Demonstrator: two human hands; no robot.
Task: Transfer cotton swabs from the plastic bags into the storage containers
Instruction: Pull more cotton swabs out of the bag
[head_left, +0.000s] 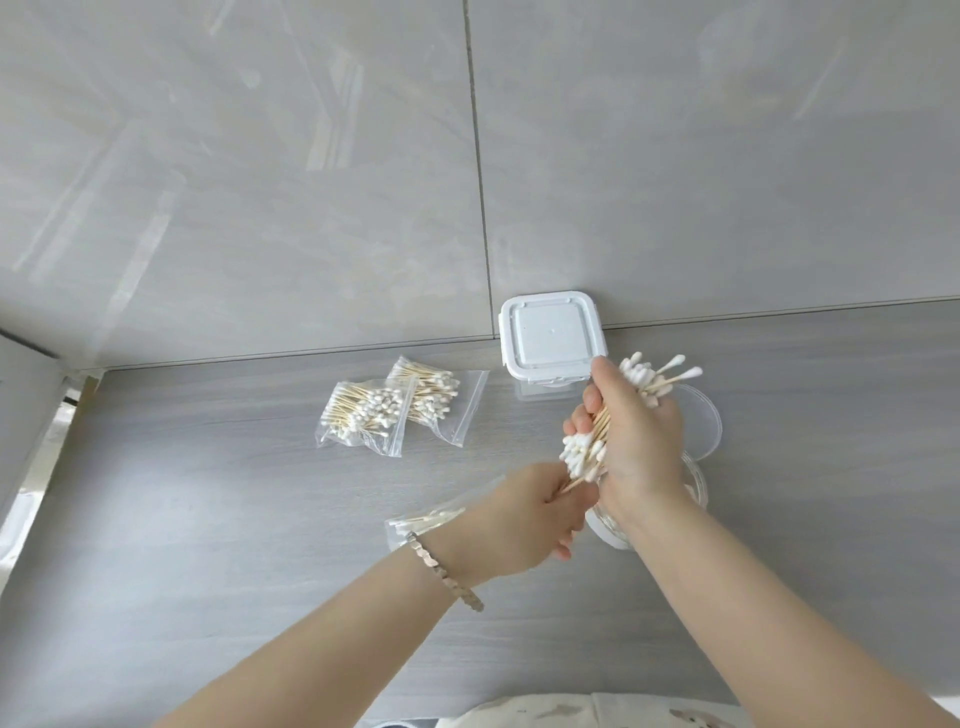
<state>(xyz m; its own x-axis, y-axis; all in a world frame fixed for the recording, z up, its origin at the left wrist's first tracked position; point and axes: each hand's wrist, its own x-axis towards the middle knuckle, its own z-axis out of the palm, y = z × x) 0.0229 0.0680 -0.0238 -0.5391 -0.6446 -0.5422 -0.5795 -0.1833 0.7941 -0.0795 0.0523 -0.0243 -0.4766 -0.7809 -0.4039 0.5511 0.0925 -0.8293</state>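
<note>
At the left of the grey bench (208, 493) lie two plastic bags (363, 415) packed with swabs, untouched. Nearer us, an opened bag (431, 519) holds only a few sticks, and our left hand (530, 514) has its grip pinched on several sticks just beside it. A square container (550, 338) sits lidded against the wall. Our right hand (641, 441), grip clamped round a thick bundle of cotton swabs (582, 452), hovers over a round clear container (698, 488). We judge the task under halfway: one bag nearly emptied, two left.

a grey wood-grain countertop (208, 519) meets a glossy grey tiled wall (234, 156) with one dark upright grout line (478, 156).
</note>
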